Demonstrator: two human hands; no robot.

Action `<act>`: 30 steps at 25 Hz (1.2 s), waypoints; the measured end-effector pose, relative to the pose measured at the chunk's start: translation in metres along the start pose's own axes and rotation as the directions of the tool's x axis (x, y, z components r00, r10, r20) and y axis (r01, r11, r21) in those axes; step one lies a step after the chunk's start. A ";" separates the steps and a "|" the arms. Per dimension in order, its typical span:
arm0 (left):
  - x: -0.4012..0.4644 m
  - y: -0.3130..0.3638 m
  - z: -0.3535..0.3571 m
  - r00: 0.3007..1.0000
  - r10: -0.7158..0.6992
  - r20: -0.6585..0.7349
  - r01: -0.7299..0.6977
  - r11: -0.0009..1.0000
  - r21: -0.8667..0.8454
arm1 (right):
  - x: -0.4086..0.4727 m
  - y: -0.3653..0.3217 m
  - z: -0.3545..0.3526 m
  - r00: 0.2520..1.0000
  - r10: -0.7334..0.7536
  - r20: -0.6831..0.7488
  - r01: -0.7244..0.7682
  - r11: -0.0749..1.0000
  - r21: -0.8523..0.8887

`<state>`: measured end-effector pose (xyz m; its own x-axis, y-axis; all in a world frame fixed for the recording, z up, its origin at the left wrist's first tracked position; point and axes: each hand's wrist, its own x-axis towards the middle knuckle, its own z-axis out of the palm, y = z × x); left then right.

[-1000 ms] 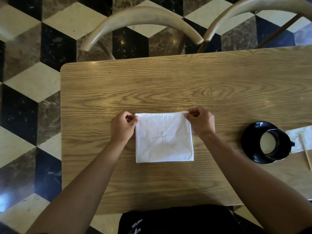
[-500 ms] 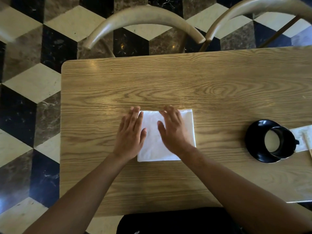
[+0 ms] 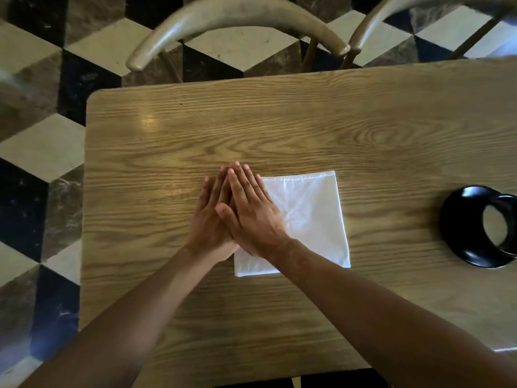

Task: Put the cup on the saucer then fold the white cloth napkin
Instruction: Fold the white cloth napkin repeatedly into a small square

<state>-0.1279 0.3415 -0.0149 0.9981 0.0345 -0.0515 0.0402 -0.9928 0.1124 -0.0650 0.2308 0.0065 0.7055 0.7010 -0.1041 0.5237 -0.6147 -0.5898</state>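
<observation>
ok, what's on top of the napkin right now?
Both hands, stacked flat: the right hand lies over the left hand, fingers straight, covering the white cloth napkin at its left part. That edge is hidden; the rest is bare.

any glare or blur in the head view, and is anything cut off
Head view: a soft glare patch on the wooden table, motion blur on the chair backs, wide-angle bowing of the table edge, and the black cup on its saucer clipped by the right edge.
</observation>
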 end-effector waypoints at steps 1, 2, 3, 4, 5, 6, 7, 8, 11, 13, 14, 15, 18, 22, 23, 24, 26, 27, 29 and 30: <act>0.000 0.000 0.002 1.000 -0.008 0.019 0.008 1.000 0.013 | 0.001 0.002 0.002 1.000 0.007 -0.010 -0.007 1.000 0.008; 0.000 -0.001 0.003 0.999 -0.016 0.032 0.015 1.000 0.028 | 0.001 0.004 0.003 1.000 0.009 -0.020 -0.008 1.000 0.007; 0.000 -0.001 0.004 0.999 -0.026 0.044 0.024 0.999 0.041 | 0.001 0.004 0.005 1.000 0.009 -0.028 -0.009 1.000 -0.001; 0.000 -0.001 0.004 0.998 -0.038 0.056 0.035 0.998 0.049 | 0.001 0.005 0.006 0.999 0.013 -0.033 -0.013 1.000 -0.008; 0.001 0.000 0.005 0.997 -0.048 0.067 0.044 0.998 0.049 | 0.002 0.006 0.006 0.999 0.016 -0.035 -0.017 1.000 -0.017; 0.002 0.001 0.005 0.995 -0.058 0.078 0.055 0.998 0.044 | 0.002 0.008 0.006 0.999 0.022 -0.032 -0.023 0.999 -0.028; 0.002 0.001 0.005 0.993 -0.071 0.090 0.068 0.997 0.033 | 0.002 0.011 0.005 0.999 0.030 -0.027 -0.031 0.999 -0.042; 0.003 0.001 0.005 0.992 -0.086 0.096 0.084 0.996 0.017 | 0.001 0.016 0.003 0.999 0.042 -0.024 -0.043 0.997 -0.057; 0.004 0.000 0.004 0.994 -0.101 0.047 0.101 0.995 -0.002 | -0.003 0.037 -0.007 0.997 0.059 -0.044 -0.065 0.989 -0.136; 0.004 0.000 0.005 0.996 -0.088 0.033 0.088 0.996 -0.004 | -0.010 0.057 -0.018 0.996 0.061 -0.062 -0.072 0.977 -0.202; 0.004 0.000 0.005 0.996 -0.085 0.034 0.085 0.996 -0.010 | -0.014 0.068 -0.024 0.996 0.061 -0.070 -0.076 0.968 -0.239; 0.004 0.000 0.006 0.996 -0.086 0.037 0.086 0.996 -0.014 | -0.018 0.080 -0.031 0.995 0.058 -0.077 -0.077 0.958 -0.277; 0.005 0.000 0.005 0.994 -0.097 0.055 0.099 0.995 -0.026 | -0.027 0.111 -0.050 0.997 0.050 -0.061 -0.069 0.929 -0.365; 0.004 0.000 0.006 0.993 -0.100 0.059 0.100 0.995 -0.003 | -0.030 0.130 -0.060 0.998 0.049 -0.040 -0.061 0.914 -0.401; 0.004 0.000 0.006 0.993 -0.101 0.059 0.101 0.995 0.007 | -0.029 0.130 -0.060 0.998 0.051 -0.045 -0.065 0.914 -0.402; 0.004 -0.001 0.006 0.993 -0.104 0.062 0.103 0.995 0.014 | -0.029 0.129 -0.060 0.997 0.055 -0.045 -0.068 0.913 -0.402; 0.005 -0.003 0.006 0.992 -0.106 0.071 0.105 0.994 0.014 | -0.028 0.126 -0.058 0.998 0.060 -0.036 -0.069 0.910 -0.410; 0.005 -0.002 0.004 0.992 -0.100 0.074 0.099 0.995 0.013 | -0.029 0.126 -0.058 0.997 0.065 -0.037 -0.075 0.905 -0.418; 0.006 0.001 0.000 0.993 -0.091 0.075 0.092 0.996 -0.010 | -0.027 0.124 -0.061 0.995 0.099 -0.016 -0.095 0.888 -0.450; 0.005 0.003 -0.004 0.993 -0.104 0.063 0.107 0.993 -0.040 | -0.028 0.121 -0.063 0.993 0.115 -0.006 -0.105 0.880 -0.463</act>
<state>-0.1222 0.3389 -0.0111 0.9834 0.1308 -0.1254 0.1487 -0.9781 0.1456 0.0088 0.1140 -0.0113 0.7641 0.6233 -0.1663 0.6081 -0.7820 -0.1370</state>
